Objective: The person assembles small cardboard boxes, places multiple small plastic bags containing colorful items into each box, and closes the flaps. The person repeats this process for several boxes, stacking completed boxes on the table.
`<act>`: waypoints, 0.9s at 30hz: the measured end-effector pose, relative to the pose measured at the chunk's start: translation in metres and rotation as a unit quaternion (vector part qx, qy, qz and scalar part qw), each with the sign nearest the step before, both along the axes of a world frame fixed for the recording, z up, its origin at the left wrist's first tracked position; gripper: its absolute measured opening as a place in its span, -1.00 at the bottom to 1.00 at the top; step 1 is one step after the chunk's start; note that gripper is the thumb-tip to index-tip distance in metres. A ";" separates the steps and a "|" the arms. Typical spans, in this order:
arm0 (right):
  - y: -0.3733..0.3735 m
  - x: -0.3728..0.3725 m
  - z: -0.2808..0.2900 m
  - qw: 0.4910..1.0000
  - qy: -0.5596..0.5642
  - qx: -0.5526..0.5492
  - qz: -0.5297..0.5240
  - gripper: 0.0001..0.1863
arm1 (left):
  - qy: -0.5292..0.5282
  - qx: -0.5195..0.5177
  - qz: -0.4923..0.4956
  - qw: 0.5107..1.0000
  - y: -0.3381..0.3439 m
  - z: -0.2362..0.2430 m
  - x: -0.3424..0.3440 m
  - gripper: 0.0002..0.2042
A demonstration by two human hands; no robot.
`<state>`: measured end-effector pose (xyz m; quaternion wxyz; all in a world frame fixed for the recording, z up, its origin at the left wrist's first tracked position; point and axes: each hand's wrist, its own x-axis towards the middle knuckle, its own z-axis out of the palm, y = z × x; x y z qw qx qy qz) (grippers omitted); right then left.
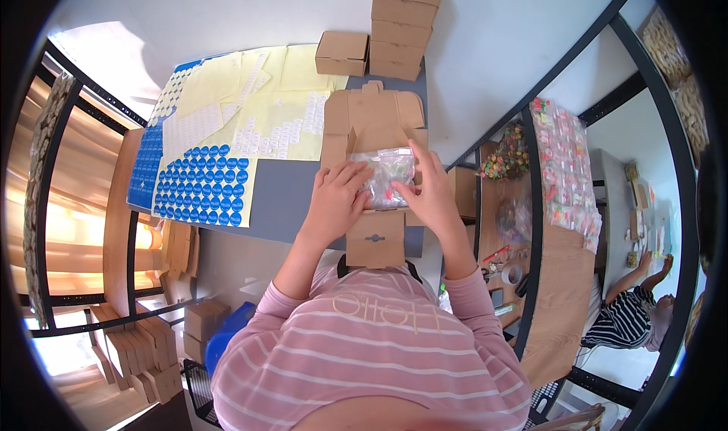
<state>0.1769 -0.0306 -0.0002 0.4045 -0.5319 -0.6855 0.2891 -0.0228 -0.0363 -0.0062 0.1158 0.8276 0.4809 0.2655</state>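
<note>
An unfolded brown cardboard box [374,112] lies in front of me on the grey table, its lid standing away from me and a front flap [375,237] hanging toward my body. Inside it sits a clear plastic bag [387,174] with small items, a red bit among them; the rest is too blurred to name. My left hand [337,196] is curled over the bag's left side, fingertips on the plastic. My right hand [429,192] grips the bag's right side, thumb on top and fingers raised along the box wall.
Sticker sheets, blue round ones [205,180] and white ones [277,135], cover the table's left half. Closed boxes [406,29] are stacked at the back. A rack with a wooden shelf [561,294] holds packed bags [561,165] at right. Another person [629,317] works beyond.
</note>
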 end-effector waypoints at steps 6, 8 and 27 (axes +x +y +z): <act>-0.011 0.012 -0.001 0.951 -0.281 0.129 -0.018 -0.47 | 0.027 -0.016 -0.011 0.999 0.001 0.004 -0.003 -0.62; -0.013 0.014 -0.003 0.952 -0.296 0.076 0.013 -0.49 | 0.032 -0.024 -0.019 0.999 0.000 0.007 -0.003 -0.60; 0.018 0.003 0.001 0.947 -0.282 0.148 0.032 -0.68 | 0.044 0.047 0.027 0.998 0.019 0.010 0.004 -0.64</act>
